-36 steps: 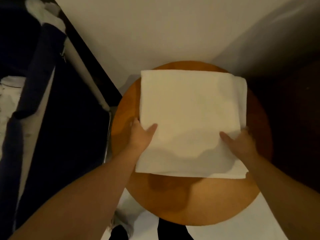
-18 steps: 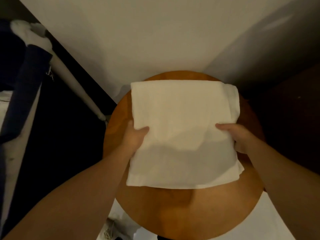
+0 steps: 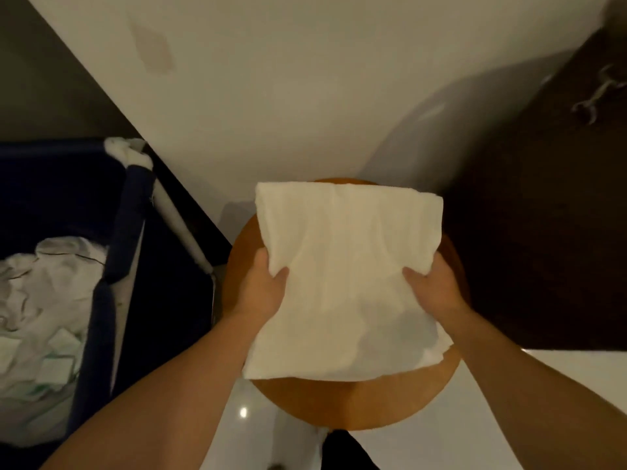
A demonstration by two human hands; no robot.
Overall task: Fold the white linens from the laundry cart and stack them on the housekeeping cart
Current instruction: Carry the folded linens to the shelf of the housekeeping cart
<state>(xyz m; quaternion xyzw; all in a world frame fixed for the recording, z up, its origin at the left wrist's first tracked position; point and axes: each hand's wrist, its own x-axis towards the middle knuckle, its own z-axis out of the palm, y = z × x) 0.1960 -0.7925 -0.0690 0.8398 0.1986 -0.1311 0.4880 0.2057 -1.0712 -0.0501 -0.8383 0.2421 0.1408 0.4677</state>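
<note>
Over table (image 3: 339, 405), linen (image 3: 346, 259) now lifted, left hand (image 3: 263, 295), right hand (image 3: 437, 291) gripping.

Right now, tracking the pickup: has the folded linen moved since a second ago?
Yes: the folded linen has lifted off the round table, toward the camera, held by the left hand and right hand.

My left hand (image 3: 263, 293) and right hand (image 3: 436, 288) grip the folded white cloth linen (image 3: 346, 262) by its side edges, thumbs on top, over the round brown wooden table (image 3: 356, 405). Left of it, a navy fabric laundry cart (image 3: 130, 218) holds crumpled white linens (image 3: 44, 293).
</note>
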